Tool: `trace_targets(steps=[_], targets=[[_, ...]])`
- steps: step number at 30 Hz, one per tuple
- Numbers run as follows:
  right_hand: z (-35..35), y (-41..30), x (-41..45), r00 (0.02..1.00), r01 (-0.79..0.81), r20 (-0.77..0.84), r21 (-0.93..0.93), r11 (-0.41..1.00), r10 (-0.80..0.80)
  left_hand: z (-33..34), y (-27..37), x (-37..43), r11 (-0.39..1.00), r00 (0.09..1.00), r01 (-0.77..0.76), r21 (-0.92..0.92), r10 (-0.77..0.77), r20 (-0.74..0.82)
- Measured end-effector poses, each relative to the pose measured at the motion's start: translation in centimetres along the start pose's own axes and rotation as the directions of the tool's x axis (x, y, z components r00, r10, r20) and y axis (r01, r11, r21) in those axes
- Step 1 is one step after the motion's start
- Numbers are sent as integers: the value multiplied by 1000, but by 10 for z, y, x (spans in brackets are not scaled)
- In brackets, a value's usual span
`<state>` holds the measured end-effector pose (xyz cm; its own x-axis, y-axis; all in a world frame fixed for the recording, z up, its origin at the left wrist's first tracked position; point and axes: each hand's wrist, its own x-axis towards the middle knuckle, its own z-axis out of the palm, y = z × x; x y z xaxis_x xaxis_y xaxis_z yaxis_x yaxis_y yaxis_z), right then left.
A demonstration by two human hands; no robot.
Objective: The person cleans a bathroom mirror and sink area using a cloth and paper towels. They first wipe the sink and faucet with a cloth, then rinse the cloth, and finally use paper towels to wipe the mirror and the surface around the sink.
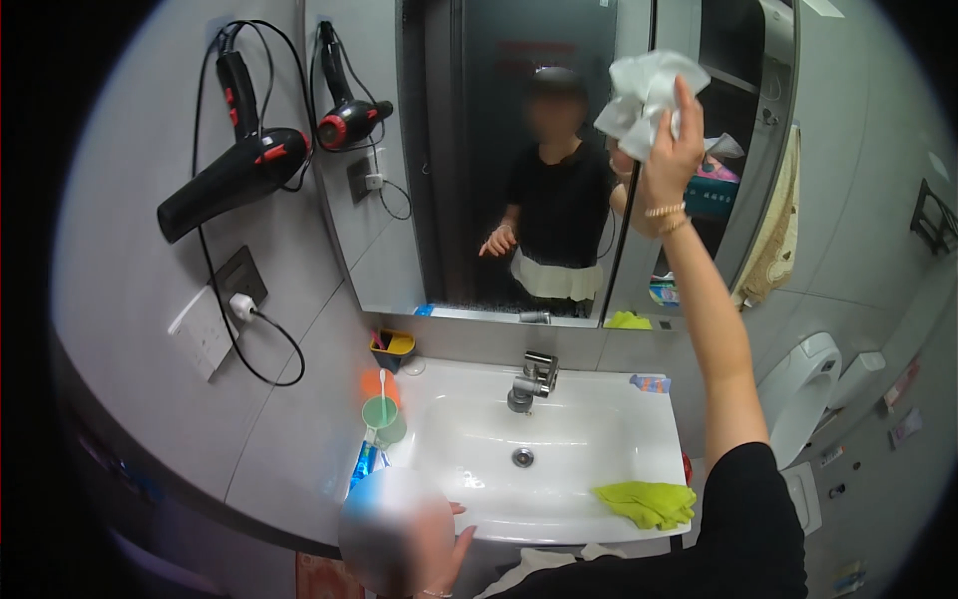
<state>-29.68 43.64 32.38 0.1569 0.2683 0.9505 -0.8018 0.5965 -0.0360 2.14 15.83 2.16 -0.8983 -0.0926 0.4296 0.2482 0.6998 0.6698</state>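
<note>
My right hand [672,161] is raised and holds a crumpled white tissue or cloth [645,97] at the mirror cabinet [486,150], over the seam between two of its doors. My left hand [447,558] is low, by the front left edge of the white washbasin [554,524]. A blurred patch hides part of it; the fingers that show are apart. The mirror reflects this hand with nothing in it. A yellow-green cloth [647,504] lies on the basin's front right corner. The chrome faucet [533,378] stands at the back of the basin.
At the basin's left are a green cup [384,419] with a toothbrush, a blue toothpaste tube [364,464] and a small yellow-topped holder [393,346]. A black hair dryer [232,172] with a looping cord hangs on the left wall. The toilet [801,397] is to the right.
</note>
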Motion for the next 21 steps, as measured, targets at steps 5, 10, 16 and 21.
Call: trace_targets(steps=[5,10,16,21], targets=[[26,19,54,950,293,-32,-243,925,-309,15,-9,28,987,987,-100,-125,115,117],[62,29,113,901,433,160,-386,814,-403,13,-20,52,947,946,-213,-241,261,189],[77,73,166,888,444,298,-755,482,-351,-4,-46,66,883,902,-270,-383,371,222],[139,50,181,936,339,213,-758,557,-280,-32,-86,62,899,929,-229,-372,316,191]])
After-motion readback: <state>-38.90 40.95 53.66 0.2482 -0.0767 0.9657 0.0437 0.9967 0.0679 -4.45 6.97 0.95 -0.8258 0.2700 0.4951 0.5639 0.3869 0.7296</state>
